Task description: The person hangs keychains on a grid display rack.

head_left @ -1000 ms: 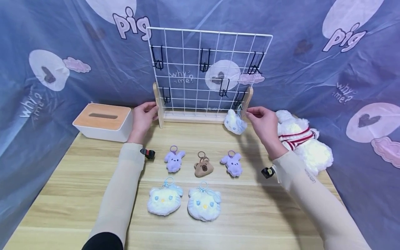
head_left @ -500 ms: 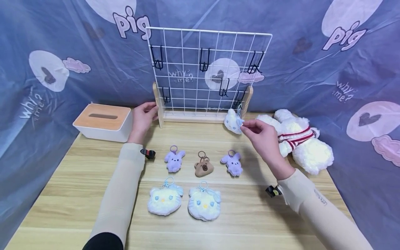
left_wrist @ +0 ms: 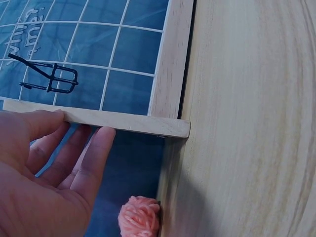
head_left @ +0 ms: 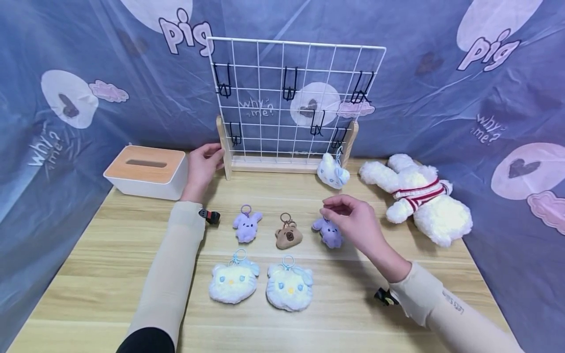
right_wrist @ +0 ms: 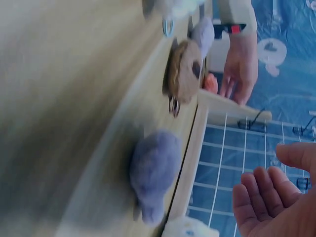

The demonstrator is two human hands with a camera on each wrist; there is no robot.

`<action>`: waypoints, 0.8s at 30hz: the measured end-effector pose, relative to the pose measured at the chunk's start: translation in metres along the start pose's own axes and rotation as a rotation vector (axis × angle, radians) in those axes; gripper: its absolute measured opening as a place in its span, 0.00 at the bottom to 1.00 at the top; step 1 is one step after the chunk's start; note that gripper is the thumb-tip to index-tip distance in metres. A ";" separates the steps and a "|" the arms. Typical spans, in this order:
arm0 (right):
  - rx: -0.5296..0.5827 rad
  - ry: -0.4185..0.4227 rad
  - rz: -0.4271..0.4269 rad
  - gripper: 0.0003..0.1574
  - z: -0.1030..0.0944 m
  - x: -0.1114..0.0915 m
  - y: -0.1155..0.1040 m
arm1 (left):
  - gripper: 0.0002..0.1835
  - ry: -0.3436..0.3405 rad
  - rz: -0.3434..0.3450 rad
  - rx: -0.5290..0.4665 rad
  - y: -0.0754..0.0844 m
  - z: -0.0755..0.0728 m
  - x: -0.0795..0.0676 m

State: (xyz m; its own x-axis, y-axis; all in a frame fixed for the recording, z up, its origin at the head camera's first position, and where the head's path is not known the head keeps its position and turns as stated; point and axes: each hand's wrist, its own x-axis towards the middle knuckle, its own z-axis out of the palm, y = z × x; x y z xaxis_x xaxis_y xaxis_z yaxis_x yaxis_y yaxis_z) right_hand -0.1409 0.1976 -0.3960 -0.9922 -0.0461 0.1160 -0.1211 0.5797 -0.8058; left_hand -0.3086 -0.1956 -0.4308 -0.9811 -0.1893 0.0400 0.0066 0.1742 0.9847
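My left hand (head_left: 205,164) pinches the left wooden post (left_wrist: 128,122) of a white wire grid rack (head_left: 282,44), thumb on one edge and fingertips on its outer side. My right hand (head_left: 350,220) hovers with loosely bent fingers and nothing in them, over the right purple bunny keychain (head_left: 331,236), hiding its ring in the head view. A white cat-face keychain (head_left: 332,171) with a blue bow hangs from the rack's lower right hook. On the table lie a brown bear keychain (head_left: 289,237), another purple bunny keychain (head_left: 246,228) and two white cat-face keychains, one left (head_left: 232,284), one right (head_left: 289,288).
Several other black hooks, one of them the top middle hook (head_left: 289,86), sit on the grid. A tissue box (head_left: 145,171) stands left of the rack, a white plush toy (head_left: 423,196) lies right. A pink yarn ball (left_wrist: 139,217) lies beside the left post.
My right hand has come away from the cat-face keychain on the lower right hook, moving down towards me to the right purple bunny. My left hand has stayed at the post.
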 end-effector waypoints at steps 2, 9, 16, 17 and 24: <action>-0.004 -0.014 0.002 0.12 0.004 -0.005 -0.003 | 0.19 0.001 0.004 0.000 0.000 0.000 0.000; 0.047 -0.091 0.028 0.13 0.015 -0.017 -0.007 | 0.19 -0.001 0.007 0.001 0.000 0.000 0.000; 0.082 -0.132 0.003 0.14 0.026 -0.025 -0.008 | 0.19 -0.004 0.006 -0.005 -0.001 0.001 0.000; 0.088 -0.141 0.001 0.14 0.028 -0.026 -0.008 | 0.19 -0.003 0.007 -0.008 -0.001 0.001 0.000; 0.092 -0.204 -0.002 0.15 0.039 -0.032 -0.005 | 0.19 0.000 0.016 -0.013 -0.001 0.001 -0.001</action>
State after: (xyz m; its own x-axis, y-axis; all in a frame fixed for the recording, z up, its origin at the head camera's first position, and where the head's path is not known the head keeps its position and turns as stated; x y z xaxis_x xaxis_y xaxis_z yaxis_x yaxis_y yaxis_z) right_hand -0.1094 0.1644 -0.4181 -0.9763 -0.2161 0.0056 -0.1163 0.5030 -0.8564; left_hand -0.3076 -0.1945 -0.4318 -0.9808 -0.1866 0.0560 0.0249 0.1647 0.9860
